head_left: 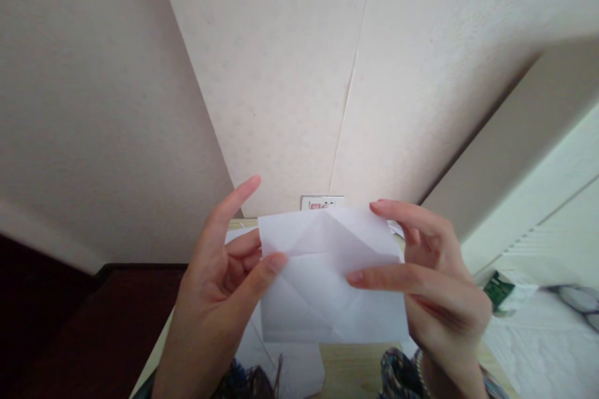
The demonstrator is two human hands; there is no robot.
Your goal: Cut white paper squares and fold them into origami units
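Observation:
A white sheet of paper [327,299] with several crease lines is held up in front of me, above the wooden table. My left hand [219,287] pinches its left edge, thumb on the near face and some fingers behind, with the index finger raised off it. From the other side, my right hand [435,274] grips the sheet, the thumb lying across the near face and a fingertip at the top right corner. Its remaining fingers are partly hidden. Below the held sheet lie more white papers [299,365], one with faint lines.
Pale wood shows on the tabletop [350,368]. A wall socket [322,201] sits behind the paper on the patterned wall [290,87]. To the right are a green-and-white box [500,293], glasses [578,299] and a white quilted surface [547,355]. Dark red floor [116,324] shows at left.

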